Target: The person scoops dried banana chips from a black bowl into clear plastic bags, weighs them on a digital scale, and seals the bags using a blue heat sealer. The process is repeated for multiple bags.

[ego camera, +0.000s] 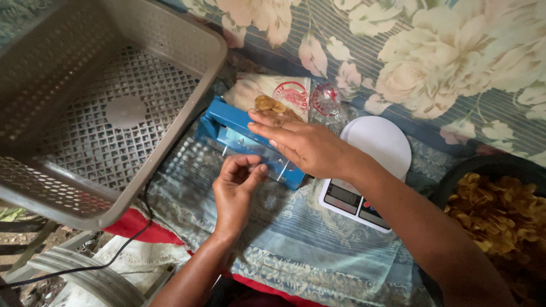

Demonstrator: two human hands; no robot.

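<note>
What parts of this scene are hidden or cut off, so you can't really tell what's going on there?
Head view only:
- Bag of chips: its near end is hidden under the right hand.
- Blue sealer: its right part is covered by both hands.
- Left hand: curled fingers hide whatever it pinches.
- Scale: the right forearm crosses its display.
- Bowl of chips: cut off by the right edge.
- Grey basket: cut off at the left and top.

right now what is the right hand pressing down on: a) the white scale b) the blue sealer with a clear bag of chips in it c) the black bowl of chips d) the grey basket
b: the right hand lies flat across the blue sealer, where a clear bag of chips sits.
</note>
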